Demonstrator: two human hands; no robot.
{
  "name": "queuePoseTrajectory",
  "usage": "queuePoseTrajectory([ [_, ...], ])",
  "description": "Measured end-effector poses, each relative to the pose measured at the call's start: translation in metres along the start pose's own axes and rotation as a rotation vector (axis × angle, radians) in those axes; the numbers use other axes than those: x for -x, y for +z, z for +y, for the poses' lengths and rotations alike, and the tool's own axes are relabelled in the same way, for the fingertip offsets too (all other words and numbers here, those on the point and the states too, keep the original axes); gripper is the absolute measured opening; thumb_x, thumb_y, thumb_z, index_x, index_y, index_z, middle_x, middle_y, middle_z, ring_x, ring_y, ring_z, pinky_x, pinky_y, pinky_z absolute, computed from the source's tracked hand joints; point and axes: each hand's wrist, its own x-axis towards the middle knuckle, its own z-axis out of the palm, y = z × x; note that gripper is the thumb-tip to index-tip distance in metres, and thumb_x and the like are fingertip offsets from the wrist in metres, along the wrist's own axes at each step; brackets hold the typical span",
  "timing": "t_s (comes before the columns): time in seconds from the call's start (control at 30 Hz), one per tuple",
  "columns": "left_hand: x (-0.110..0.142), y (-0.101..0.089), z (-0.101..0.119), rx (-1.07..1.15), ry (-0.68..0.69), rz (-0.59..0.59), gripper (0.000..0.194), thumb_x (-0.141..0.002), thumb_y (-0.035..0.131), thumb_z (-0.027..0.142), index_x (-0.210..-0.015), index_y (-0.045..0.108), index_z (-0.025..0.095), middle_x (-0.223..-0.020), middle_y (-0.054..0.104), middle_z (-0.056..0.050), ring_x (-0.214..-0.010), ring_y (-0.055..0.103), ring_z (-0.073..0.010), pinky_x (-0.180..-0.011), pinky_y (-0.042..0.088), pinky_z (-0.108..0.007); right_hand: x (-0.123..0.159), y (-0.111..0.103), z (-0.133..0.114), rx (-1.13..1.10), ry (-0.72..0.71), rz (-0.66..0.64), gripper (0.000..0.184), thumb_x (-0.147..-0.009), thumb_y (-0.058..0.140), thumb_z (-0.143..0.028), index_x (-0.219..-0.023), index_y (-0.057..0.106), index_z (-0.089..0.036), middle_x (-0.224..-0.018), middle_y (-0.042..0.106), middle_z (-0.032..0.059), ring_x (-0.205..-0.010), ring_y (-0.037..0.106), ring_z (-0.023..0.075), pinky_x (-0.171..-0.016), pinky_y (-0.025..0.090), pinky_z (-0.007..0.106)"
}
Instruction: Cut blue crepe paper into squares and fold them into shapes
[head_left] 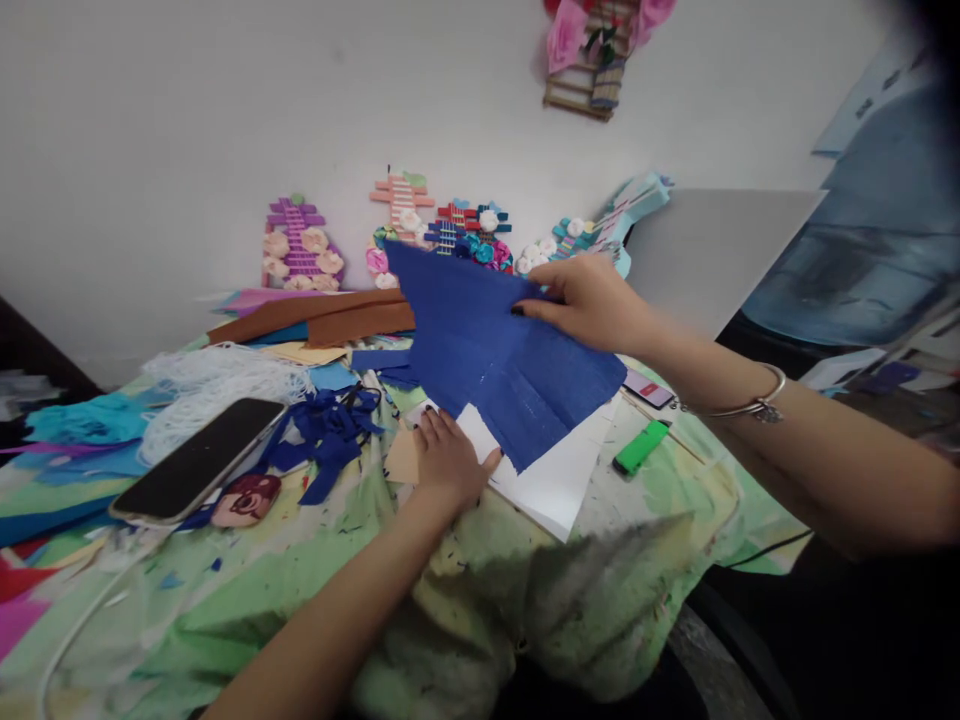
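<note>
My right hand [579, 298] pinches the upper edge of a dark blue sheet [487, 335], which looks like crepe paper. The sheet is creased, with an uneven outline, and is tilted up over a white sheet [551, 495]. Lying flat with fingers spread, my left hand [450, 455] presses on the white sheet beside the blue one's lower edge. A tan paper piece [401, 458] shows just left of that hand. Dark blue scraps and strips [322, 440] are heaped further left. What lies under the blue sheet is hidden.
A phone [202, 460] with a white cable, a dark red case [246, 500] and white yarn [225, 385] lie at left. Right are a green lighter-like object [641, 447] and a second phone [649, 388]. Decorated stick crafts [300, 245] and brown paper [360, 318] are at the back.
</note>
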Motion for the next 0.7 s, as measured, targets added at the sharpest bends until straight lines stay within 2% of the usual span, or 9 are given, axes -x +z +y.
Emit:
queuePoseTrajectory([
  [0.1, -0.005, -0.014, -0.001, 0.236, 0.003, 0.006, 0.083, -0.074, 0.054, 0.041, -0.134, 0.032, -0.013, -0.146, 0.021, -0.036, -0.139, 0.007, -0.0452, -0.11, 0.01, -0.058, 0.009, -0.005, 0.021, -0.31, 0.161, 0.072, 0.02, -0.082, 0.062, -0.033, -0.073, 0.064, -0.015, -0.065, 0.057, -0.0002, -0.063, 0.053, 0.0135, -0.059, 0.039, 0.025],
  [0.17, -0.006, -0.026, -0.001, 0.439, 0.055, -0.049, 0.064, -0.078, 0.048, 0.036, -0.131, 0.044, 0.0, -0.141, 0.04, -0.026, -0.137, 0.024, -0.0389, -0.11, 0.019, -0.055, 0.02, -0.003, 0.036, -0.589, 0.266, 0.093, 0.022, -0.08, 0.063, -0.037, -0.077, 0.065, -0.016, -0.069, 0.063, 0.0011, -0.061, 0.057, 0.0141, -0.056, 0.045, 0.026],
  [0.23, -0.001, -0.038, 0.003, 0.656, 0.103, -0.142, 0.052, -0.079, 0.042, 0.031, -0.126, 0.052, 0.012, -0.128, 0.058, -0.016, -0.125, 0.046, -0.0327, -0.103, 0.034, -0.052, 0.033, 0.003, 0.049, -0.812, 0.386, 0.113, 0.022, -0.077, 0.066, -0.037, -0.083, 0.065, -0.016, -0.074, 0.067, 0.0032, -0.062, 0.061, 0.016, -0.056, 0.05, 0.028],
  [0.33, 0.015, -0.046, 0.018, 0.927, 0.132, -0.287, 0.052, -0.076, 0.039, 0.027, -0.124, 0.055, 0.014, -0.109, 0.068, -0.012, -0.103, 0.063, -0.0281, -0.089, 0.048, -0.048, 0.053, 0.018, 0.066, -0.866, 0.552, 0.076, 0.018, -0.079, 0.063, -0.035, -0.084, 0.065, -0.017, -0.076, 0.07, 0.0038, -0.059, 0.063, 0.0151, -0.056, 0.053, 0.028],
  [0.47, 0.031, -0.035, 0.046, 1.092, 0.024, -0.359, 0.046, -0.084, 0.037, 0.033, -0.12, 0.055, 0.011, -0.102, 0.068, -0.015, -0.088, 0.067, -0.0263, -0.075, 0.054, -0.044, 0.07, 0.037, 0.084, -0.775, 0.621, 0.027, 0.015, -0.078, 0.063, -0.027, -0.084, 0.068, -0.014, -0.074, 0.071, 0.0076, -0.063, 0.066, 0.0195, -0.06, 0.054, 0.032],
  [0.53, 0.031, -0.025, 0.055, 1.095, -0.05, -0.369, 0.039, -0.088, 0.037, 0.028, -0.115, 0.056, 0.007, -0.098, 0.068, -0.018, -0.084, 0.068, -0.0251, -0.071, 0.055, -0.042, 0.078, 0.04, 0.081, -0.686, 0.639, 0.07, 0.012, -0.075, 0.066, -0.021, -0.082, 0.069, -0.013, -0.078, 0.071, 0.0097, -0.074, 0.066, 0.023, -0.068, 0.054, 0.036],
  [0.57, 0.03, -0.019, 0.058, 1.085, -0.077, -0.371, 0.036, -0.09, 0.036, 0.025, -0.112, 0.057, 0.005, -0.096, 0.068, -0.018, -0.083, 0.067, -0.0241, -0.07, 0.056, -0.041, 0.083, 0.039, 0.074, -0.636, 0.641, 0.119, 0.015, -0.074, 0.066, -0.017, -0.087, 0.068, -0.012, -0.087, 0.07, 0.0115, -0.084, 0.065, 0.025, -0.076, 0.052, 0.039],
  [0.63, 0.026, -0.01, 0.06, 1.053, -0.099, -0.362, 0.03, -0.094, 0.037, 0.023, -0.108, 0.058, 0.006, -0.096, 0.066, -0.016, -0.082, 0.066, -0.021, -0.07, 0.055, -0.038, 0.097, 0.035, 0.049, -0.557, 0.608, 0.235, 0.032, -0.076, 0.061, -0.012, -0.108, 0.063, -0.014, -0.115, 0.063, 0.0135, -0.108, 0.057, 0.026, -0.092, 0.045, 0.042],
  [0.7, 0.024, -0.003, 0.061, 0.994, -0.07, -0.329, 0.025, -0.093, 0.05, 0.031, -0.109, 0.058, 0.012, -0.1, 0.064, -0.01, -0.084, 0.064, -0.0176, -0.071, 0.055, -0.036, 0.115, 0.031, 0.016, -0.549, 0.505, 0.283, 0.033, -0.083, 0.056, -0.017, -0.114, 0.059, -0.024, -0.124, 0.059, 0.0066, -0.114, 0.054, 0.0215, -0.093, 0.046, 0.037],
])
